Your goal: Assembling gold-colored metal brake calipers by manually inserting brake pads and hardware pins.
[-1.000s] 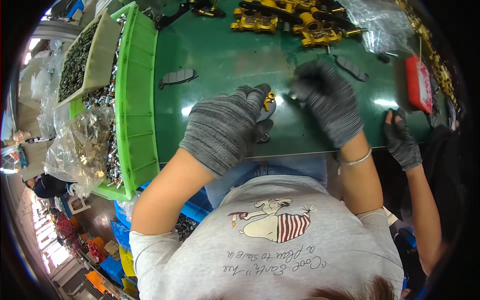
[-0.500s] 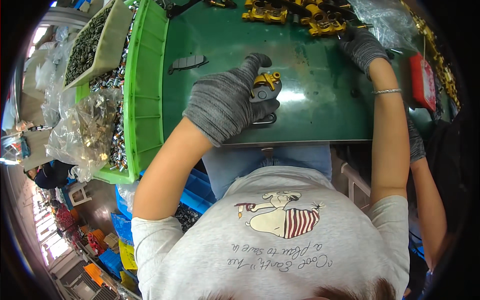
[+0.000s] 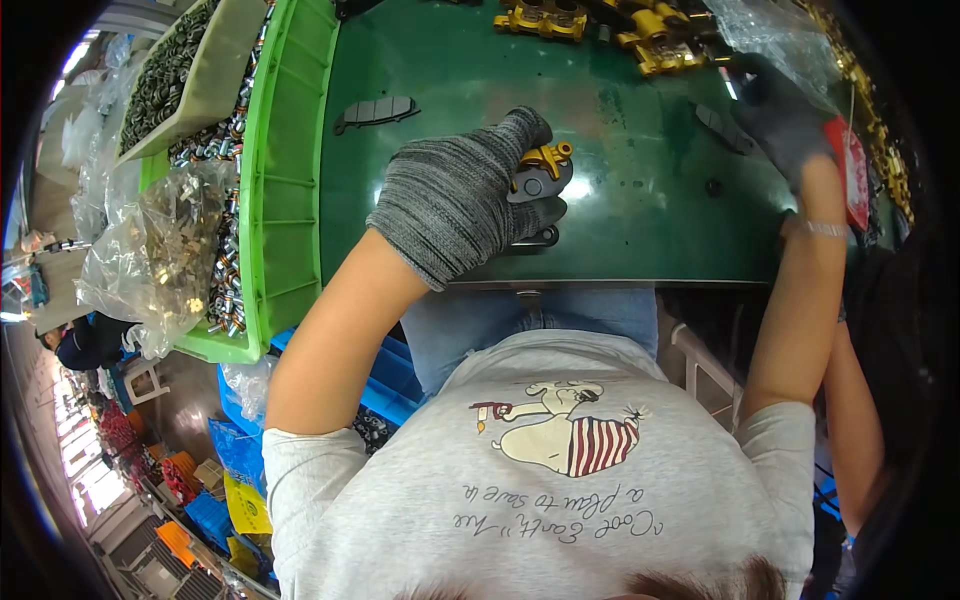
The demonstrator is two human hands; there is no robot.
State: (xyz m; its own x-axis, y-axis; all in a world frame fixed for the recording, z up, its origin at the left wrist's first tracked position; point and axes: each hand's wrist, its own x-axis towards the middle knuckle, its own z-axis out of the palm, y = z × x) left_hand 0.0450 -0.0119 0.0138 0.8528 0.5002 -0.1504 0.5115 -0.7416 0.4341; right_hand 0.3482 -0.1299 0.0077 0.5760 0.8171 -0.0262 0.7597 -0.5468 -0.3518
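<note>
My left hand (image 3: 450, 200), in a grey knit glove, is closed around a small gold and grey brake caliper (image 3: 541, 175), which its fingers partly cover. A dark metal piece with a rounded, holed end (image 3: 545, 238) shows below those fingers. My right hand (image 3: 785, 115), gloved too, is at the far right of the green table, smeared by motion. I cannot make out whether it holds anything; a thin bright sliver (image 3: 728, 82) shows beside it. Just left of it lies a grey brake pad (image 3: 720, 128). Another brake pad (image 3: 377, 113) lies farther left.
Several gold calipers (image 3: 650, 35) lie at the table's far edge beside clear plastic (image 3: 770, 30). A green crate (image 3: 290, 150) of small metal parts, with a tray (image 3: 205, 85) in it, stands left. A red box (image 3: 850, 170) is right, near another person's arm (image 3: 855, 430).
My right hand has moved right and nearer, away from the gold calipers. The brake pad beside it has come into sight. My left hand keeps its hold on the caliper, almost still.
</note>
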